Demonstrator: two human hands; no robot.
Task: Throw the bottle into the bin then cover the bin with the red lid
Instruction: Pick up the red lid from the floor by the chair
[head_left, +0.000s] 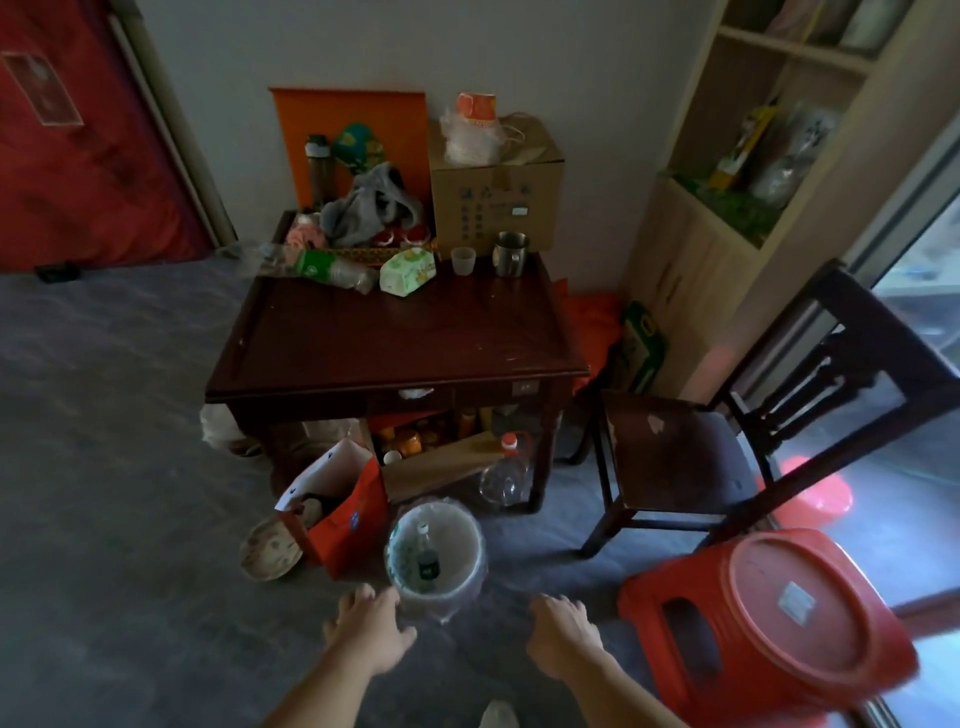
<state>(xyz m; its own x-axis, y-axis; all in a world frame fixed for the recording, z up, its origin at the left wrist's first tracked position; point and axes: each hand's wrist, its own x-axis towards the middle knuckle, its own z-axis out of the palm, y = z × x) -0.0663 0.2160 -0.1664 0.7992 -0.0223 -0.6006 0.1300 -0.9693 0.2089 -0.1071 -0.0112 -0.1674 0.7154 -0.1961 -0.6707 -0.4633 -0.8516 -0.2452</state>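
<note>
A small white bin (470, 535) lined with a clear bag stands on the floor in front of the table. Inside it a clear bottle (427, 558) with a dark green label leans, cap pointing up. My left hand (371, 629) hovers just near-left of the bin's rim, fingers spread and empty. My right hand (563, 634) hangs to the right of the bin, fingers loosely bent, holding nothing. A round red lid-like disc (800, 608) lies on top of a red plastic stool (691, 639) at the lower right. Another round red object (815, 491) lies on the floor behind the chair.
A dark wooden table (395, 338) carries bottles, cloth, a tissue pack, cups and a cardboard box at its back. Under it sit an open box of jars, a red paper bag (348, 525) and a large clear jug (506, 473). A dark chair (675, 457) stands to the right.
</note>
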